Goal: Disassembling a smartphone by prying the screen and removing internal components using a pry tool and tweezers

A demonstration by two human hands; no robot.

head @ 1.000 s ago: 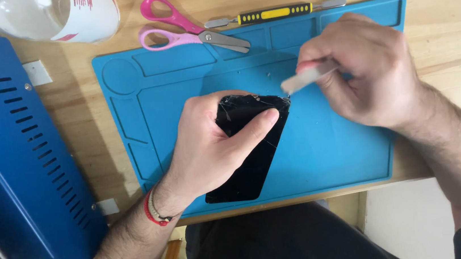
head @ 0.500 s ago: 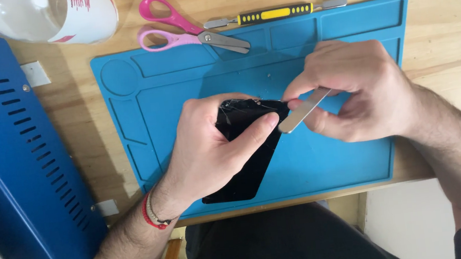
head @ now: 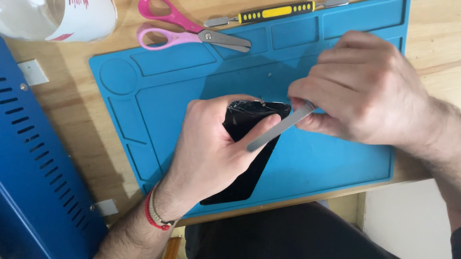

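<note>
A black phone (head: 246,170) with cracked glass lies tilted on a blue work mat (head: 325,159). My left hand (head: 210,149) presses down on it, thumb across the upper part of the screen. My right hand (head: 360,90) grips a flat grey metal pry tool (head: 279,127), and the blade lies slanted over the phone's top right corner, its tip next to my left thumb. Most of the phone's middle is hidden under my left hand.
Pink scissors (head: 186,31) and a yellow-and-black metal spudger (head: 278,11) lie at the mat's far edge. A white cup (head: 53,17) lies at the top left. A blue metal box (head: 11,164) stands along the left. The wooden table's front edge runs just below the mat.
My right hand has moved left and lowered the pry tool, so the blade now lies flatter across the phone's top corner. My left hand still holds the phone in place.
</note>
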